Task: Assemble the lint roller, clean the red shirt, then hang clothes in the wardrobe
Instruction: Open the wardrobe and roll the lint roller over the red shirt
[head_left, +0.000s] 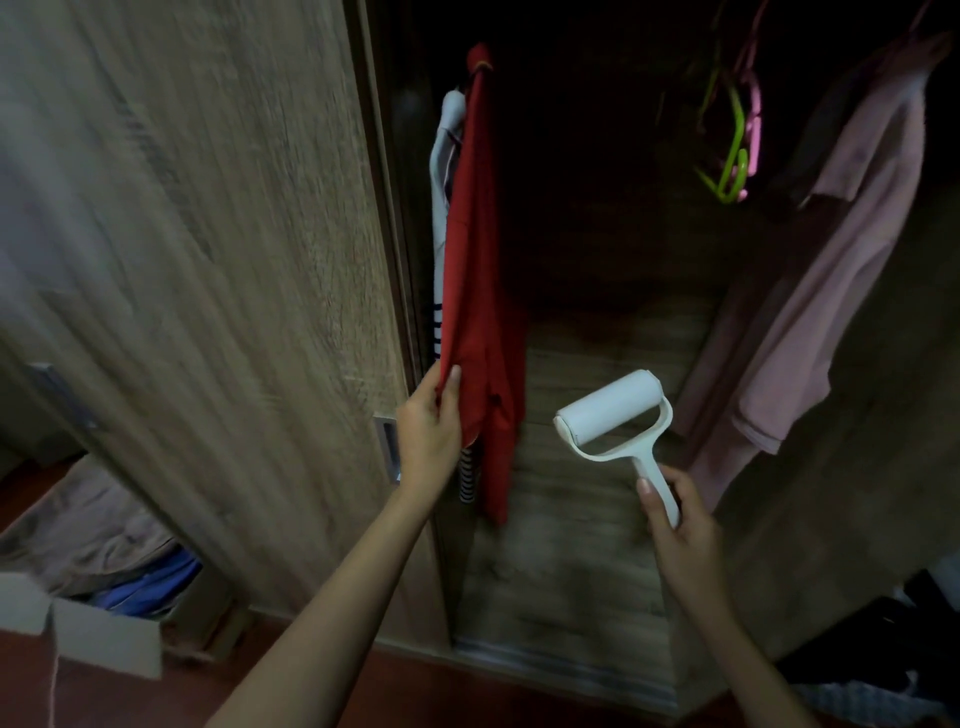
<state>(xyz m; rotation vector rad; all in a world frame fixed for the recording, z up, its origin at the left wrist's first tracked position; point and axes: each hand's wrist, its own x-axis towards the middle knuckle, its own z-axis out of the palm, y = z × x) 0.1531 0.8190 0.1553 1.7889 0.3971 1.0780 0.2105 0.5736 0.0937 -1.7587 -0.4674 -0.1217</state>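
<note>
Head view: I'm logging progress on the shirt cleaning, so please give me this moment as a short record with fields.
left hand: pinches the lower edge of the red shirt
right hand: grips the handle of the lint roller
lint roller: assembled, white roll in its frame, held apart from the shirt
red shirt: hangs in the open wardrobe, against a white striped garment
also hanging: pink garment, green and pink hangers
floor, left: cardboard box
</note>
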